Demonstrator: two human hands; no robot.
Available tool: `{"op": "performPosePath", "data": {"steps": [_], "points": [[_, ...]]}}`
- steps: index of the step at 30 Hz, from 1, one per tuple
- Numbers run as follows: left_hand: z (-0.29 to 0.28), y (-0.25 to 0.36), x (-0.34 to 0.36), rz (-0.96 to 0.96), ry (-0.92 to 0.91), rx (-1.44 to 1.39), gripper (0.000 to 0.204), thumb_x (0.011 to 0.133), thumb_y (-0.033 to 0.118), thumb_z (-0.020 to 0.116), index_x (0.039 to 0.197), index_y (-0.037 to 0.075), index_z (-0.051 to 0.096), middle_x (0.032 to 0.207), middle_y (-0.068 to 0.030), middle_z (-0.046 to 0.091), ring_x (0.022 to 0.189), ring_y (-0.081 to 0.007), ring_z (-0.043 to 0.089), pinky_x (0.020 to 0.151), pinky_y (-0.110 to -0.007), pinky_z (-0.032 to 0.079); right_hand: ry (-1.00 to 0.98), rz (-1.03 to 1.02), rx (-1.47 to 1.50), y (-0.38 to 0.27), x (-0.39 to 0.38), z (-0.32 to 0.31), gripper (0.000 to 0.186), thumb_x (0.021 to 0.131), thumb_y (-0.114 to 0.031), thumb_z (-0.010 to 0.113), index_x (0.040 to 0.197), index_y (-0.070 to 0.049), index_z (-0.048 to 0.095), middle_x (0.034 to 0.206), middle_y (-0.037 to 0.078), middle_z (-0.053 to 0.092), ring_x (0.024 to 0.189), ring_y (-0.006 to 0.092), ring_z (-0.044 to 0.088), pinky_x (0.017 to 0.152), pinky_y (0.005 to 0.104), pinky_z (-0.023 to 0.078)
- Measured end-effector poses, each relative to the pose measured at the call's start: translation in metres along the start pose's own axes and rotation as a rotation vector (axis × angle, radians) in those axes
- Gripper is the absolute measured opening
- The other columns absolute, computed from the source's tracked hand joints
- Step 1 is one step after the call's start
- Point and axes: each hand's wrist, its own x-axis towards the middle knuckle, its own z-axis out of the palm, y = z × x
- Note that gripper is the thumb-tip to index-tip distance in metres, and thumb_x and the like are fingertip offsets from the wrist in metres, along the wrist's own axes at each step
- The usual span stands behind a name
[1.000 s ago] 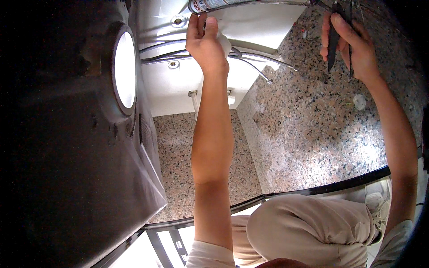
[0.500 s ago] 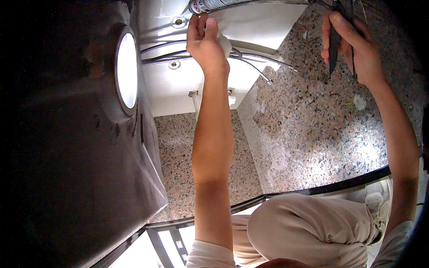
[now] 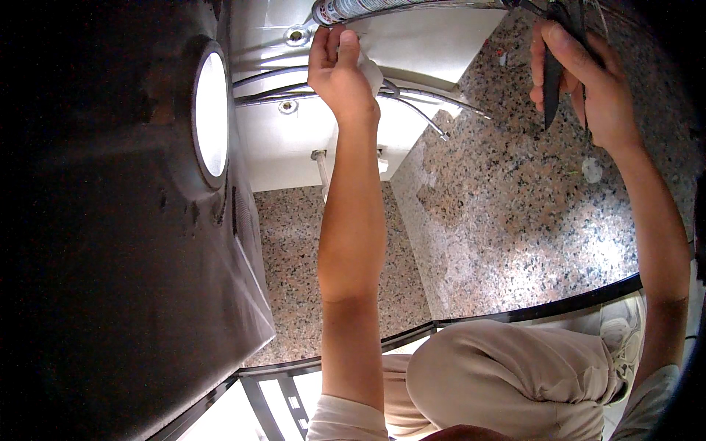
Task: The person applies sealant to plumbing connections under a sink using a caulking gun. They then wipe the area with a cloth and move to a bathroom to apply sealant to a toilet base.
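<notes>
My left hand (image 3: 343, 73) is raised at the top middle, its fingers curled and its thumb upright. A whitish piece (image 3: 372, 75) shows beside its palm, mostly hidden, so its kind cannot be made out. Just above the fingertips lies a silvery printed tube or hose (image 3: 353, 9), running right along the top edge. At the upper right my right hand (image 3: 599, 88) is wrapped round the black handles of pliers (image 3: 551, 92). The pliers' head points up and left toward the hose's right end, where details are too dark to tell.
Grey cables (image 3: 415, 114) with bare ends run behind my left wrist across a white panel (image 3: 279, 140) with screw holes. Speckled granite (image 3: 507, 198) lies to the right. A dark box-like housing (image 3: 110, 242) with a round bright opening (image 3: 211, 114) fills the left. A black-edged frame (image 3: 544, 307) crosses below.
Both hands hold nearly the same pose. The pliers and right hand have shifted very slightly; otherwise little differs.
</notes>
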Motion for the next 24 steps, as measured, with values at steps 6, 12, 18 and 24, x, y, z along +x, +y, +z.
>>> {"op": "performPosePath", "data": {"steps": [6, 12, 18, 24], "points": [[0.0, 0.001, -0.002, 0.017, -0.001, -0.014, 0.048, 0.093, 0.005, 0.069, 0.137, -0.01, 0.053, 0.122, -0.0137, 0.068, 0.108, -0.018, 0.063, 0.097, -0.03, 0.048, 0.019, 0.035, -0.009, -0.003, -0.002, 0.001, 0.038, 0.104, -0.043, 0.057, 0.106, -0.006, 0.066, 0.076, 0.003, 0.064, 0.062, 0.0122, 0.066, 0.056, 0.0278, 0.055], [0.001, 0.002, -0.001, 0.01, 0.008, 0.001, 0.046, 0.093, 0.004, 0.069, 0.135, -0.009, 0.055, 0.122, -0.0141, 0.068, 0.109, -0.0187, 0.064, 0.098, -0.031, 0.049, 0.002, 0.021, -0.036, -0.004, 0.0, -0.002, 0.039, 0.103, -0.044, 0.058, 0.104, -0.006, 0.065, 0.076, 0.004, 0.064, 0.061, 0.0122, 0.065, 0.056, 0.0284, 0.054], [0.002, 0.001, -0.002, -0.009, 0.047, -0.012, 0.046, 0.092, 0.002, 0.069, 0.134, -0.009, 0.056, 0.123, -0.0153, 0.069, 0.11, -0.0196, 0.065, 0.099, -0.03, 0.049, 0.022, 0.024, -0.019, -0.013, -0.001, 0.007, 0.04, 0.103, -0.045, 0.058, 0.104, -0.005, 0.065, 0.075, 0.004, 0.063, 0.062, 0.0118, 0.064, 0.057, 0.0277, 0.054], [-0.001, 0.004, -0.003, -0.017, 0.035, 0.022, 0.041, 0.09, 0.006, 0.071, 0.127, -0.008, 0.059, 0.117, -0.0133, 0.069, 0.103, -0.0179, 0.064, 0.096, -0.031, 0.048, -0.059, -0.005, -0.118, -0.016, -0.008, 0.002, 0.04, 0.105, -0.045, 0.054, 0.106, -0.006, 0.064, 0.078, 0.006, 0.066, 0.062, 0.011, 0.064, 0.057, 0.0271, 0.053]]}}
